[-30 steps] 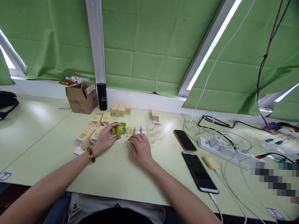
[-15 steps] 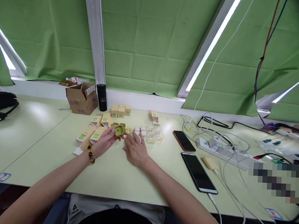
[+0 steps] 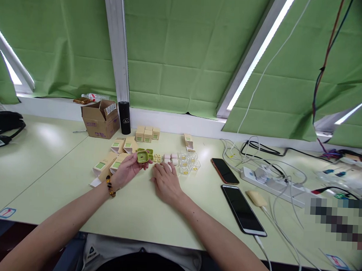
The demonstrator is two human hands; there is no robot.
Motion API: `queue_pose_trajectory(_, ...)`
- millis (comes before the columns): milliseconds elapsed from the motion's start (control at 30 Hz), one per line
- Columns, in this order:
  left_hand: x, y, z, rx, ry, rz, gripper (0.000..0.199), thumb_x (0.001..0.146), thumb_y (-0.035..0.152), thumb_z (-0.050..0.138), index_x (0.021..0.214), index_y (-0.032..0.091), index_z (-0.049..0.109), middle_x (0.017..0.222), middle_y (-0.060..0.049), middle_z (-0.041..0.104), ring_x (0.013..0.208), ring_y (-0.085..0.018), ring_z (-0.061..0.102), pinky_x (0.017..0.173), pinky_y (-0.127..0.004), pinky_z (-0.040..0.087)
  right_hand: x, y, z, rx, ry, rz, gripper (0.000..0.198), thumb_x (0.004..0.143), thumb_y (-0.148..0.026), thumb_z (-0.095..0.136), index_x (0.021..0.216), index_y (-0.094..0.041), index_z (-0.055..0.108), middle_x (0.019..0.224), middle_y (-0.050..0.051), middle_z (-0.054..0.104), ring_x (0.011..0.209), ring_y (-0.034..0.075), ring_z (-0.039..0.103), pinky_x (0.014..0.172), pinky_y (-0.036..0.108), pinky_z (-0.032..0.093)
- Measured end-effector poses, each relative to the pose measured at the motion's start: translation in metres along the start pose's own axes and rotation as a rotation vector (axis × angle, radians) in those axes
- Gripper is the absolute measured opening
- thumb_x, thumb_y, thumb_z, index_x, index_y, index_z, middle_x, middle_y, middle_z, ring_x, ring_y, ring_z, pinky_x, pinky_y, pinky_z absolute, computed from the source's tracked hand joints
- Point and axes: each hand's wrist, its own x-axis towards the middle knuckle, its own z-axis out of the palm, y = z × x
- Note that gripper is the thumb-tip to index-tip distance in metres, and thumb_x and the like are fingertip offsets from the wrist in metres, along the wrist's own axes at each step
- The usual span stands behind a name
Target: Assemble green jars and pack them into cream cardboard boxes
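Observation:
My left hand (image 3: 128,169), with a beaded bracelet at the wrist, is closed on a small green square cup (image 3: 143,156), its hollow side facing me. More green cups (image 3: 150,152) lie just behind it. My right hand (image 3: 167,182) is palm down on the table, fingers loosely bent and a little apart, tips beside a small group of yellow pieces (image 3: 157,158); nothing shows in it. Right of these stand several pale pink cylinders (image 3: 174,161) and clear plastic cups (image 3: 184,168) with yellow bits inside.
Opened small cartons (image 3: 104,164) lie left of my left hand; closed small boxes (image 3: 140,133) stand behind. A cardboard box (image 3: 100,122) and black bottle (image 3: 124,118) are near the wall. On the right are two phones (image 3: 243,210), a power strip (image 3: 273,185) and tangled cables.
My right hand has drawn back slightly from the green cup, its fingers now near the yellow pieces. My left hand still holds the cup, tilted a little differently. The view shifted slightly.

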Motion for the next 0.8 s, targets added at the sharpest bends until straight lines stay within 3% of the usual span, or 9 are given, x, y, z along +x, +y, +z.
queue_pose_trajectory(133,0.001,0.0,-0.005,-0.004,-0.009,0.001,0.039,0.102,0.039,0.061,0.126,0.009,0.069,0.11,-0.018,0.074,0.088,-0.022,0.067,0.088,-0.036,0.052,-0.002,0.002,0.0,0.076,0.159,-0.087,0.029,0.094,-0.009,0.058,0.122,-0.013,0.063,0.122,0.016,0.07,0.106,0.029,0.063,0.095,0.045,0.053)
queue_pose_trajectory(333,0.0,0.0,-0.004,0.002,-0.017,-0.009,0.038,0.103,0.039,0.059,0.126,0.01,0.068,0.11,-0.019,0.075,0.088,-0.023,0.068,0.087,-0.036,0.051,-0.004,0.006,-0.002,0.27,0.437,-0.144,0.022,0.098,-0.004,0.049,0.103,-0.019,0.063,0.098,0.01,0.071,0.088,0.023,0.065,0.074,0.035,0.055)
queue_pose_trajectory(433,-0.001,0.001,-0.002,0.016,-0.025,-0.009,0.038,0.103,0.038,0.059,0.128,0.011,0.067,0.111,-0.019,0.075,0.089,-0.023,0.068,0.088,-0.037,0.05,-0.005,0.006,-0.003,0.34,0.467,-0.127,0.025,0.099,-0.003,0.045,0.103,-0.02,0.062,0.095,0.009,0.069,0.086,0.022,0.064,0.071,0.034,0.056)
queue_pose_trajectory(633,-0.002,0.002,0.0,0.041,-0.044,-0.001,0.041,0.101,0.035,0.064,0.133,0.01,0.063,0.116,-0.021,0.074,0.094,-0.024,0.07,0.088,-0.037,0.049,-0.008,0.0,-0.008,0.443,0.517,-0.139,0.039,0.099,-0.001,0.043,0.13,-0.018,0.06,0.107,0.014,0.061,0.098,0.023,0.064,0.073,0.034,0.059)
queue_pose_trajectory(800,-0.005,0.003,0.003,0.064,-0.077,-0.019,0.045,0.095,0.031,0.073,0.135,0.015,0.06,0.126,-0.019,0.071,0.106,-0.026,0.071,0.09,-0.036,0.048,-0.009,-0.005,-0.017,0.475,0.611,-0.158,0.04,0.099,-0.002,0.051,0.132,-0.02,0.061,0.103,0.012,0.069,0.095,0.024,0.067,0.078,0.038,0.06)
